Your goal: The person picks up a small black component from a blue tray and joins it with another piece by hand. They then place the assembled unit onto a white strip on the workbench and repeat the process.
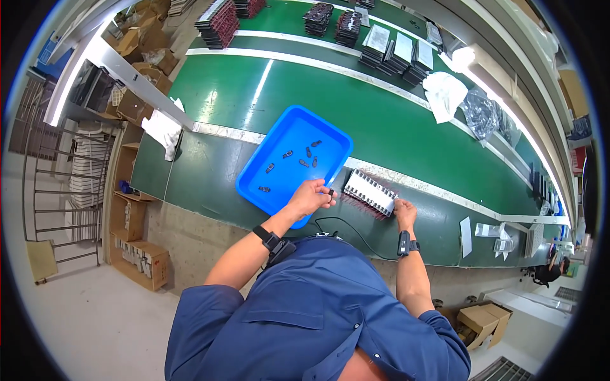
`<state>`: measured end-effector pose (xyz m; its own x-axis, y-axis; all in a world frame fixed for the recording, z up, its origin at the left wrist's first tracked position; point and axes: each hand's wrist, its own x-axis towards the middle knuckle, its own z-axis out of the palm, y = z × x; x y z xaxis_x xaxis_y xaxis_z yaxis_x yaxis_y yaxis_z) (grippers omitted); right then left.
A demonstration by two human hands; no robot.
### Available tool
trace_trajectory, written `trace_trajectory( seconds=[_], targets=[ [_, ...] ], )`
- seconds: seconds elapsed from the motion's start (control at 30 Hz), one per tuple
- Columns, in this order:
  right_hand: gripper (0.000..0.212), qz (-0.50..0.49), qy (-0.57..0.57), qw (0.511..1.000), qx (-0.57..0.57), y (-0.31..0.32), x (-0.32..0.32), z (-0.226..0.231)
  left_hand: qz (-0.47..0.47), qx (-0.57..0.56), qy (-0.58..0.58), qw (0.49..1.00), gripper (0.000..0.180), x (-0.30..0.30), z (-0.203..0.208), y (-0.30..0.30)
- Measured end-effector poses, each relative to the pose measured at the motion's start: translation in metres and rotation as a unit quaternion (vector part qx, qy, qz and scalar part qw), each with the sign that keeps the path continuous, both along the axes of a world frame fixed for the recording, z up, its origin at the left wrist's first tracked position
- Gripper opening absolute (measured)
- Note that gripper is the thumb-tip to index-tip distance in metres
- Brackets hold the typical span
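Over the near rim of a blue plastic tray (251,181), my left hand (311,198) pinches a small dark part (330,193) between its fingertips. Several similar small black pieces (288,154) lie scattered on the tray's floor. To the right of the tray rests a white slotted rack (368,192), with dark bits along its long edges and thin reddish strands sticking out from its sides. My right hand (405,213) is closed at the rack's right end. Whether its fingers grip the rack itself or something small there is hidden.
A dark cable (356,232) curves over the green bench's near edge. Across the green surface (305,76) stand stacks of reddish-edged racks (218,24) and black stacks with pale tops (401,47). Clear plastic bags (480,111) lie at right. A lamp post rises at left, near a white cloth (163,132).
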<state>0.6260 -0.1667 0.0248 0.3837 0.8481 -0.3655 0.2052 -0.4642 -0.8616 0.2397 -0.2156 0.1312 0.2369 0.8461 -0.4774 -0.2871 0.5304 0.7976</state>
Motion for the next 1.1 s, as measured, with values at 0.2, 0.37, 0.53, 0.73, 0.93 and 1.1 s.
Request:
trace_trajectory(
  seconds=[0.2,0.37,0.53,0.73,0.93,1.1],
  targets=[
    [0.012,0.008,-0.039,0.999,-0.025,-0.005,-0.021,0.004,-0.009,0.013,0.001,1.000,0.028,-0.019,-0.007,-0.009],
    [0.012,0.025,-0.143,0.989,-0.011,0.001,-0.003,-0.013,-0.006,0.003,-0.006,1.000,0.025,-0.013,-0.003,-0.005],
    [0.013,0.020,-0.174,0.984,-0.003,-0.001,0.000,-0.006,-0.017,0.015,0.003,1.000,0.025,-0.010,-0.001,-0.008],
    [0.014,0.001,-0.056,0.997,0.049,-0.008,0.022,-0.003,0.022,0.006,-0.024,0.999,0.047,-0.008,-0.026,0.000],
    [0.010,-0.008,0.262,0.961,0.088,-0.006,-0.066,0.092,0.068,0.007,-0.031,0.997,0.016,-0.006,0.006,0.014],
    [0.012,0.204,-0.239,0.892,0.325,-0.030,-0.099,0.184,0.032,0.020,0.004,0.999,0.038,0.017,0.033,0.019]
  ],
)
